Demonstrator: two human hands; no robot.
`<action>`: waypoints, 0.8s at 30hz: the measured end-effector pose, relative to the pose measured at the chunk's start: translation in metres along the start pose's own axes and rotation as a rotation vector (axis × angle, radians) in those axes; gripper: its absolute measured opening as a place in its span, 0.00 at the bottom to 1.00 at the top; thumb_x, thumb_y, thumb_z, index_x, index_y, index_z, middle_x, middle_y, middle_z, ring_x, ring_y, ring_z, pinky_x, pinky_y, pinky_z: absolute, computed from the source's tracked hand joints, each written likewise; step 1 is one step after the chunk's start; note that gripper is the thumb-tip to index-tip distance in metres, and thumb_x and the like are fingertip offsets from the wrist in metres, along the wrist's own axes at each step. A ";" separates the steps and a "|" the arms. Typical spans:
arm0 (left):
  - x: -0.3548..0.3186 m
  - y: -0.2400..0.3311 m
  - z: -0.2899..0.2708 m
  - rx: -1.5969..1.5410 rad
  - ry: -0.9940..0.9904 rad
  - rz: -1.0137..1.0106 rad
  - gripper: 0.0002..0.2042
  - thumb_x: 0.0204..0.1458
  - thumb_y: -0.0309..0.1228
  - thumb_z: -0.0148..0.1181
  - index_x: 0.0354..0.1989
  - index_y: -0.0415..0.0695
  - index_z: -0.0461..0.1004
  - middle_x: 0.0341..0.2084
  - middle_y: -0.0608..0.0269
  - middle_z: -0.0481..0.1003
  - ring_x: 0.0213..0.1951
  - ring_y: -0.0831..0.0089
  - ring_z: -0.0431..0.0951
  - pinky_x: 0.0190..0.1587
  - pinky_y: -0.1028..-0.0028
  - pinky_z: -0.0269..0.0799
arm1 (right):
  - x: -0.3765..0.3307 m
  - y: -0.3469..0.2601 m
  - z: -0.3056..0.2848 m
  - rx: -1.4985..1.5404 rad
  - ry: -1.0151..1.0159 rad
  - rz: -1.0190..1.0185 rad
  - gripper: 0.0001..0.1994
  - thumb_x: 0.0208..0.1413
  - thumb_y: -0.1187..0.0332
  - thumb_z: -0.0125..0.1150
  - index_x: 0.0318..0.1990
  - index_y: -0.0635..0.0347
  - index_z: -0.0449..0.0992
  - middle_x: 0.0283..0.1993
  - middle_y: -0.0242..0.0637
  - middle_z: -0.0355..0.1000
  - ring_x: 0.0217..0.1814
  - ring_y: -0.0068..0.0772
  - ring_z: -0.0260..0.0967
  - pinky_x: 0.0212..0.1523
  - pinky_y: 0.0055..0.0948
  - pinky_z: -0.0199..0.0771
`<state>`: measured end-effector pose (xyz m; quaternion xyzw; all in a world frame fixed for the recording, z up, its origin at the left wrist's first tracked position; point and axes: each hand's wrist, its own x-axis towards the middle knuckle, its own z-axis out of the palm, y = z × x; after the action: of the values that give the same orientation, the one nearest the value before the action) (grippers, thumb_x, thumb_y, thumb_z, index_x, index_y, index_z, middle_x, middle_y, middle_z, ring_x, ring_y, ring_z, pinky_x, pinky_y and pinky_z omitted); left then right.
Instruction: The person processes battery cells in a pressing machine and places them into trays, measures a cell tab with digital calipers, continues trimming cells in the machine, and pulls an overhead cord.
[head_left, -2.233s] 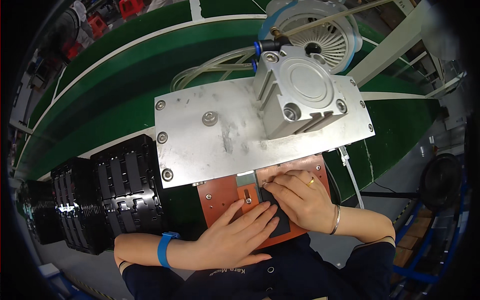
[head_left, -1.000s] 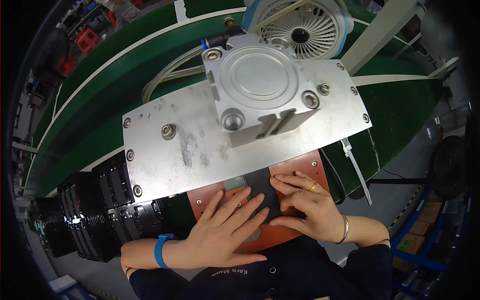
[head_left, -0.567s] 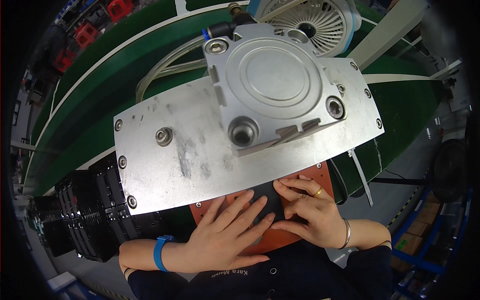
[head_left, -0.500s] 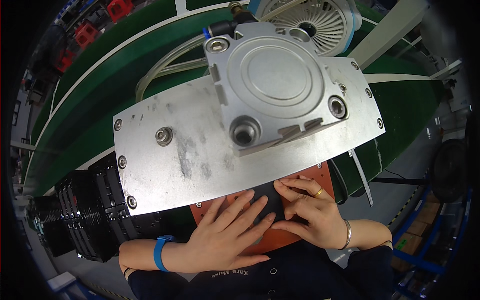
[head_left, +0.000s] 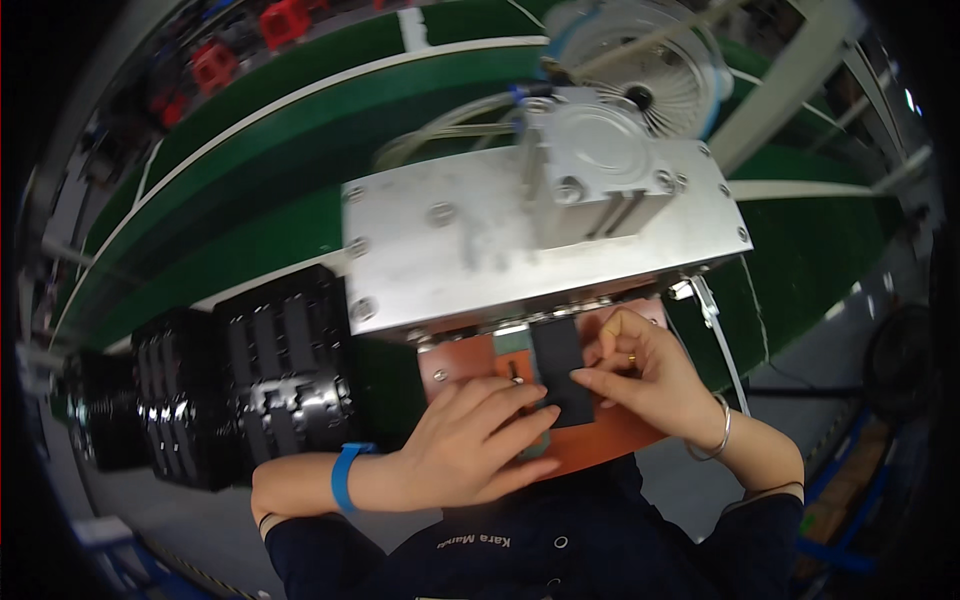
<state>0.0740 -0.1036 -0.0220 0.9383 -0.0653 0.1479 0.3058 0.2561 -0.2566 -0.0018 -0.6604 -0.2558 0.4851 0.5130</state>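
A flat black rectangular piece lies on the orange-brown plate at the front of a metal machine, its far end close to the machine's lower edge. My left hand is spread over the plate left of it, fingers stretched, with fingertips at the piece's left edge. My right hand is closed in a pinch at the right edge, thumb tip over the piece. Whatever is between those fingers is too small or hidden to make out.
Above my hands stands the silver metal housing with a square pneumatic cylinder on top. Stacks of shiny black trays stand left. Behind are a green work surface and a white fan. A thin metal bar hangs at right.
The view has shifted, so the housing's front and more of the black piece show. My right fingers have drawn together into a pinch. My left hand lies farther back from the housing.
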 end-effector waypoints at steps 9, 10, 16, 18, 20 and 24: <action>-0.023 0.037 -0.003 -0.853 0.226 -0.473 0.11 0.52 0.33 0.65 0.30 0.38 0.71 0.18 0.63 0.73 0.21 0.81 0.74 0.23 0.79 0.67 | -0.046 0.017 0.040 -0.075 -0.064 -0.381 0.14 0.50 0.86 0.62 0.31 0.60 0.62 0.33 0.37 0.70 0.36 0.21 0.72 0.39 0.22 0.78; -0.038 0.036 0.002 -0.810 0.335 -0.533 0.11 0.52 0.31 0.65 0.28 0.38 0.71 0.17 0.64 0.72 0.21 0.83 0.73 0.22 0.79 0.66 | -0.044 0.022 0.048 0.021 -0.119 -0.346 0.14 0.50 0.86 0.62 0.33 0.61 0.62 0.37 0.40 0.72 0.40 0.25 0.74 0.43 0.24 0.78; -0.148 -0.026 -0.051 -0.322 0.848 -0.841 0.07 0.56 0.26 0.58 0.39 0.36 0.77 0.19 0.73 0.71 0.21 0.89 0.64 0.21 0.82 0.59 | -0.052 0.039 0.034 0.061 -0.095 -0.299 0.11 0.51 0.81 0.63 0.37 0.62 0.67 0.38 0.41 0.75 0.42 0.27 0.75 0.43 0.25 0.77; -0.187 -0.051 -0.049 -0.180 0.742 -0.953 0.17 0.53 0.26 0.62 0.52 0.36 0.74 0.21 0.73 0.73 0.21 0.88 0.65 0.23 0.83 0.61 | -0.058 0.042 0.025 0.061 -0.157 -0.292 0.10 0.51 0.81 0.64 0.36 0.63 0.68 0.37 0.41 0.75 0.41 0.27 0.75 0.42 0.24 0.77; -0.193 -0.054 -0.037 -0.061 0.647 -1.054 0.20 0.49 0.25 0.67 0.52 0.34 0.74 0.22 0.74 0.72 0.21 0.88 0.67 0.25 0.83 0.64 | -0.060 0.042 0.024 0.056 -0.189 -0.274 0.08 0.50 0.80 0.65 0.32 0.63 0.70 0.34 0.41 0.76 0.38 0.27 0.75 0.39 0.24 0.76; -0.188 -0.043 -0.030 0.373 0.667 -0.889 0.16 0.48 0.29 0.68 0.46 0.39 0.78 0.29 0.60 0.73 0.23 0.76 0.72 0.27 0.77 0.68 | -0.061 0.043 0.018 0.038 -0.187 -0.334 0.07 0.51 0.79 0.65 0.31 0.63 0.70 0.32 0.40 0.76 0.36 0.27 0.76 0.40 0.24 0.76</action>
<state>-0.1023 -0.0451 -0.0823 0.8163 0.4616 0.3014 0.1722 0.2086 -0.3145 -0.0186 -0.5509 -0.3989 0.4574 0.5728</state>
